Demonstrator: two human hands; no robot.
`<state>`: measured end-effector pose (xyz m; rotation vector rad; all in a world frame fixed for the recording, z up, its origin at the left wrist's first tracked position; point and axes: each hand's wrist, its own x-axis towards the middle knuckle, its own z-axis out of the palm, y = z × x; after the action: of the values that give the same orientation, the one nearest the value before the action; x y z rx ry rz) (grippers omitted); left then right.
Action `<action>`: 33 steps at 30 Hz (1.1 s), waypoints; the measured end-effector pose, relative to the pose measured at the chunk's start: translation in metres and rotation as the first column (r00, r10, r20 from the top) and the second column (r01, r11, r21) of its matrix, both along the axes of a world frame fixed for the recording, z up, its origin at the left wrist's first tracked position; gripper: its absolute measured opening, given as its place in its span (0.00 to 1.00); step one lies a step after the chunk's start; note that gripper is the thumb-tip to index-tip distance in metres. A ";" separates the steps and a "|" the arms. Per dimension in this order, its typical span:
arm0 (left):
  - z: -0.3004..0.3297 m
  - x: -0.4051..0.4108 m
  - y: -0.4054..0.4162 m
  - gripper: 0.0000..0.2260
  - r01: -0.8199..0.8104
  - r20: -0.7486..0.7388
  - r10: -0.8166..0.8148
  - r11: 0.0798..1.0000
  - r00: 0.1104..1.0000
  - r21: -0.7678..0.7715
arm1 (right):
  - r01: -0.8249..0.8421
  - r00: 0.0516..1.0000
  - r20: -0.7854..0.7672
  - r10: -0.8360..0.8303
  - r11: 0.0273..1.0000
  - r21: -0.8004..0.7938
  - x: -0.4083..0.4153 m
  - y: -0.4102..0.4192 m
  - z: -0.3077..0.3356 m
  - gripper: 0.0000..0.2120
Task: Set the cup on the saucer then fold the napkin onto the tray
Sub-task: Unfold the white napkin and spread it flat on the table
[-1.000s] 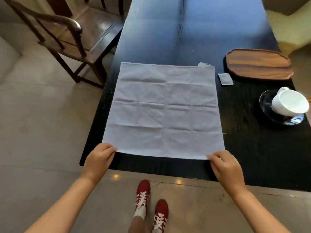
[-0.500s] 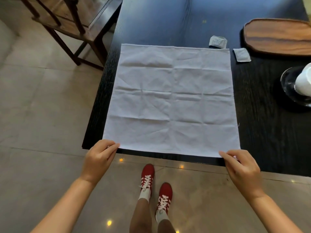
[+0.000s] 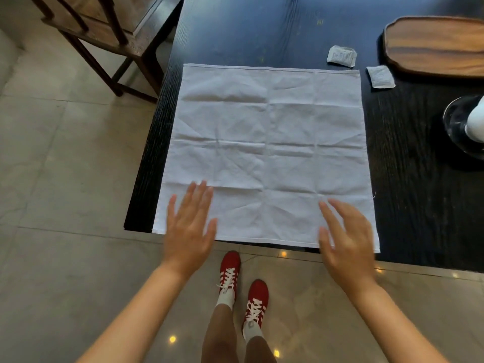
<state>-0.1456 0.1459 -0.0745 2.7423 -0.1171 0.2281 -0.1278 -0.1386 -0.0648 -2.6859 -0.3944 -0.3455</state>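
Note:
A white cloth napkin lies spread flat and creased on the dark table, its near edge along the table's front. My left hand is open with fingers spread over the napkin's near left corner. My right hand is open too, over the near right corner, slightly blurred. At the right edge the white cup stands on the dark glass saucer, both partly cut off. The wooden tray lies at the far right of the table.
Two small white sachets lie between the napkin's far right corner and the tray. A dark wooden chair stands left of the table on the tiled floor. My red shoes are below the table edge.
Both hands have let go of the napkin's near corners and opened flat, moving forward over the cloth. The camera has tilted down, so the cup is more cut off.

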 end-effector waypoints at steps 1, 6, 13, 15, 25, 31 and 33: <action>0.000 0.011 -0.022 0.25 0.010 -0.065 -0.008 1.000 0.998 0.029 | -0.010 0.999 -0.045 0.009 1.000 -0.022 0.009 0.020 -0.002 0.21; -0.023 0.049 -0.083 0.24 0.100 -0.234 -0.052 0.975 0.971 0.200 | -0.025 0.953 -0.300 -0.042 0.976 -0.216 0.039 0.071 -0.024 0.27; -0.033 0.048 -0.023 0.31 0.061 -0.277 0.002 0.974 0.961 0.218 | -0.064 0.931 -0.359 -0.071 0.934 -0.352 0.045 0.003 -0.030 0.31; -0.032 0.048 -0.001 0.32 0.005 -0.303 0.061 0.977 0.951 0.212 | -0.013 0.918 -0.368 -0.145 0.919 -0.394 0.048 -0.023 -0.026 0.32; -0.010 0.077 -0.004 0.31 -0.213 -0.175 0.246 0.959 0.954 0.186 | 0.083 0.937 -0.294 -0.187 0.940 -0.331 0.067 0.010 -0.004 0.32; -0.022 0.137 -0.065 0.26 0.155 -0.223 -0.106 0.964 0.969 0.217 | -0.070 0.945 -0.324 -0.038 0.946 -0.316 0.136 0.072 -0.019 0.29; -0.029 0.142 -0.058 0.27 0.180 -0.273 -0.121 0.963 0.954 0.203 | -0.086 0.933 -0.358 -0.030 0.949 -0.304 0.145 0.066 -0.027 0.30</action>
<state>-0.0036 0.0876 -0.1038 2.9398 -0.2976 -0.1982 0.0168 -0.0728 -0.0916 -2.9660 -0.4030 0.2420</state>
